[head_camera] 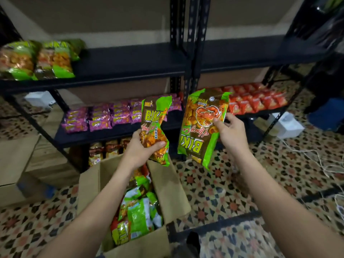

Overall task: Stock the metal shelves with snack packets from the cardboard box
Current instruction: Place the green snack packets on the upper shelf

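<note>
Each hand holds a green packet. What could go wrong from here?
1. The right hand holds its upside-down packet by one side edge, over the floor rather than the cardboard box; it may slip and drop.
2. The left hand grips its creased packet round the lower half; squeezing may crush the snacks.
3. Loose white cords lie on the floor at right: a possible trip hazard.

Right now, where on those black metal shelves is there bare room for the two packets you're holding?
The upper black metal shelf is bare from the stocked green packets at its left end to the perforated upright posts; the upper shelf right of those posts looks bare too. The middle level is crowded: pink packets left, red packets right, front strip free.
</note>
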A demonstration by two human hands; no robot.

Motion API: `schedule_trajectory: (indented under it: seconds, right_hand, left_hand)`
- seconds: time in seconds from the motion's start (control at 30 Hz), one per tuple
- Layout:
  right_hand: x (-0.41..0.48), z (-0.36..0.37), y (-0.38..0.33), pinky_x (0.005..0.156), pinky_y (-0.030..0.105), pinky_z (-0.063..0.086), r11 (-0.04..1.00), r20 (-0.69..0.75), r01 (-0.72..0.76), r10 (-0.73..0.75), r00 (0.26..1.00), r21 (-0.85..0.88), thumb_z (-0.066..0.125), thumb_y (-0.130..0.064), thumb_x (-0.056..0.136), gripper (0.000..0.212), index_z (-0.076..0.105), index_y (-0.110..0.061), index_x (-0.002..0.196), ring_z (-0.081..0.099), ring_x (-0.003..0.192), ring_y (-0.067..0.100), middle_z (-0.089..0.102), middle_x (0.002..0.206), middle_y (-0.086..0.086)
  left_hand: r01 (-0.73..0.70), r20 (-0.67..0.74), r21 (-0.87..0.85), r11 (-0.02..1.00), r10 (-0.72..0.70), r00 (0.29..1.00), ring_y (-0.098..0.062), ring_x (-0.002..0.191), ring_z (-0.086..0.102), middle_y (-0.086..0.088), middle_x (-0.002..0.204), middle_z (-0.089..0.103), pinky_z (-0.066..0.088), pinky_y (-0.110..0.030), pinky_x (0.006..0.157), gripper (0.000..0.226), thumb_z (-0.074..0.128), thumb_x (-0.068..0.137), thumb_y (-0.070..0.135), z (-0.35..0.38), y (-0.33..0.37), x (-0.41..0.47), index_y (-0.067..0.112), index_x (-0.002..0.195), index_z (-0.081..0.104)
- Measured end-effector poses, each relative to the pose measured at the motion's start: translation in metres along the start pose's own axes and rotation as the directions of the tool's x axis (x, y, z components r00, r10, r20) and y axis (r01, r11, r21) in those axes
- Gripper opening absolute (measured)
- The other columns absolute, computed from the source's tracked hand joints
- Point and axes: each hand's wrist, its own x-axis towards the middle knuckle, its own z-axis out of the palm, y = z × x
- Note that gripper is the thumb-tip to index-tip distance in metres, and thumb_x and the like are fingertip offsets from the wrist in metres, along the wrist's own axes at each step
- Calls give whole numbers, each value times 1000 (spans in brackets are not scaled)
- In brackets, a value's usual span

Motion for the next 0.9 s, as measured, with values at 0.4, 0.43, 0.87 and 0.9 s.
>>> schedule_trajectory:
  seconds: [0.4,0.43,0.87,0.9]
  right_hand:
    - [179,3,-43,92,53,56,980,201,-36,-5,980,198,56,-6,97,19,67,-12,112,73,98,25,76,104,5]
    - [189,4,-46,93,53,55,976,211,-45,-1,977,214,56,-6,97,19,67,-12,112,72,99,28,76,105,7]
    - [329,61,-78,86,44,59,935,510,-116,-76,857,334,49,-6,102,19,59,-15,115,73,98,22,75,106,6]
    - [341,68,-81,87,45,58,935,538,-117,-88,838,334,49,-6,102,19,59,-15,115,72,98,21,75,105,5]
  left_hand:
    - [5,-248,-86,996,-26,968,-15,112,60,14,116,57,48,-34,95,85,78,70,56,29,78,107,26,138,39]
    - [7,-251,-92,996,-30,968,-14,108,62,13,114,61,50,-35,95,79,78,67,60,30,82,111,28,130,42]
    - [-21,-645,-251,968,-151,749,-13,97,60,3,104,56,49,-33,88,71,71,81,53,44,139,205,16,125,29]
    - [-28,-667,-248,968,-150,729,-14,97,60,2,105,57,48,-32,86,71,70,81,53,42,144,213,16,124,29]
